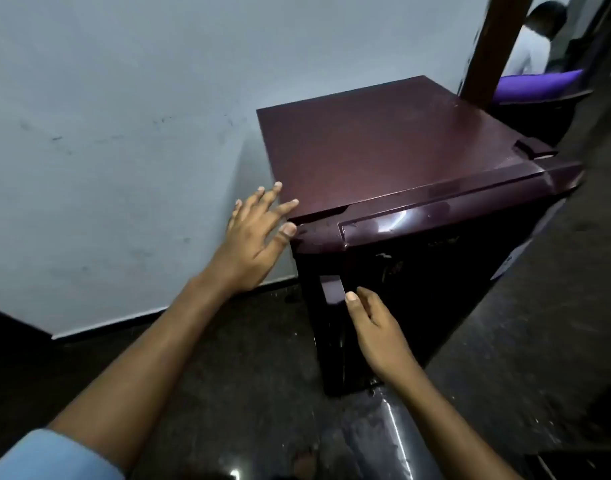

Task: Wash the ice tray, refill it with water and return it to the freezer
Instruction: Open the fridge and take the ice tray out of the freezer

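The left hand (254,233) is spread wide, fingers splayed, empty, at the top front corner of a maroon fridge (394,161), its fingertips touching or just beside the top edge. The right hand (377,327) is loosely open, holding nothing, its thumb at the recessed handle (330,289) on the closed door's edge. The fridge stands on a dark floor (228,358) against a pale wall (124,116). No ice tray shows.

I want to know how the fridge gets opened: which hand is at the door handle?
The right hand, lower down at the handle recess on the door front. The left hand is spread by the fridge's top corner.
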Tool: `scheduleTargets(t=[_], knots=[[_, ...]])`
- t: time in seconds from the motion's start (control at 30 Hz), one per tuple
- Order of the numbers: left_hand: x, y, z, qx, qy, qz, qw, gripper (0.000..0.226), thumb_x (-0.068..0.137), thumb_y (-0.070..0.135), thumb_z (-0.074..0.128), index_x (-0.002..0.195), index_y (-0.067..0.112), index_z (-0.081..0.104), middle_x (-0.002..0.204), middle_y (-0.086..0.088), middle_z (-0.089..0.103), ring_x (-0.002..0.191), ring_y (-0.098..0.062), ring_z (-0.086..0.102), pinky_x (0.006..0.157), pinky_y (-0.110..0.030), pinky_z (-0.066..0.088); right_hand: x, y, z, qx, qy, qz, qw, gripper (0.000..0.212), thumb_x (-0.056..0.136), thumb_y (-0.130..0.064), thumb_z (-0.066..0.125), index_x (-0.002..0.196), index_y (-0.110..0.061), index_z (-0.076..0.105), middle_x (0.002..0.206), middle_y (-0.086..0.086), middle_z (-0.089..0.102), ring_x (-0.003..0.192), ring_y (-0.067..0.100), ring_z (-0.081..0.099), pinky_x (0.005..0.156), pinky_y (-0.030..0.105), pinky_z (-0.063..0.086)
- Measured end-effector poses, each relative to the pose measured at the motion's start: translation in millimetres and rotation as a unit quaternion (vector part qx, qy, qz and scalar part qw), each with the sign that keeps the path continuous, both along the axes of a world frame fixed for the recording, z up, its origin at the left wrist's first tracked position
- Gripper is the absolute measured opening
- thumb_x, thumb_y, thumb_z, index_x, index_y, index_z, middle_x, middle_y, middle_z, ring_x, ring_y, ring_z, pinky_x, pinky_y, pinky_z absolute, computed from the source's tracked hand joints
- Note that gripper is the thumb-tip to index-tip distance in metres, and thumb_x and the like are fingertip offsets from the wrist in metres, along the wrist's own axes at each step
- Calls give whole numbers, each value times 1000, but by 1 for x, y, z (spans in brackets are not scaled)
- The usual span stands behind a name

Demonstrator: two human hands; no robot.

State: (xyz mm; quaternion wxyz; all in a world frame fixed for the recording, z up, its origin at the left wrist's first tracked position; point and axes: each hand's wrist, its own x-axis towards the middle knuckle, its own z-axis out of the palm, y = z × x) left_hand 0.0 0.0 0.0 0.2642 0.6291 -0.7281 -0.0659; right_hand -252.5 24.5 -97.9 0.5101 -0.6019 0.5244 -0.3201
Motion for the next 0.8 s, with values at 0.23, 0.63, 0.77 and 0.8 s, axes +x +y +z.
scheduleTargets(t=[0.23, 0.63, 0.77, 0.8], knots=[[26, -104, 25, 43, 6, -142, 989, 55, 103, 58, 36, 145, 33, 62, 167, 4, 40, 160, -17, 23, 130, -58, 14, 37, -12, -4, 67, 20, -66, 995, 53, 106, -60, 33, 90, -30, 74, 89, -19, 72, 86, -17, 61, 75, 4, 41], [24, -183, 6, 118, -226, -317, 913, 57, 110, 59, 20, 165, 49, 9, 176, 13, -4, 163, -19, -5, 130, -56, -6, 85, -18, -41, 22, -123, -237, 963, 84, 100, -71, 41, 61, -2, 70, 67, 15, 72, 70, 32, 70, 78, 41, 53], [23, -187, 3, 108, -237, -311, 914, 58, 109, 62, 21, 164, 52, 7, 176, 11, -4, 163, -18, -4, 130, -56, -4, 90, -17, -45, -5, -129, -261, 957, 79, 93, -70, 46, 58, -1, 64, 62, 22, 65, 59, 36, 62, 64, 37, 48], [23, -187, 3, 106, -236, -308, 915, 58, 109, 63, 21, 164, 52, 8, 176, 11, -3, 163, -18, -4, 130, -56, -4, 90, -18, -47, -11, -131, -262, 956, 78, 94, -68, 47, 57, -1, 62, 60, 21, 64, 56, 30, 61, 64, 36, 48]])
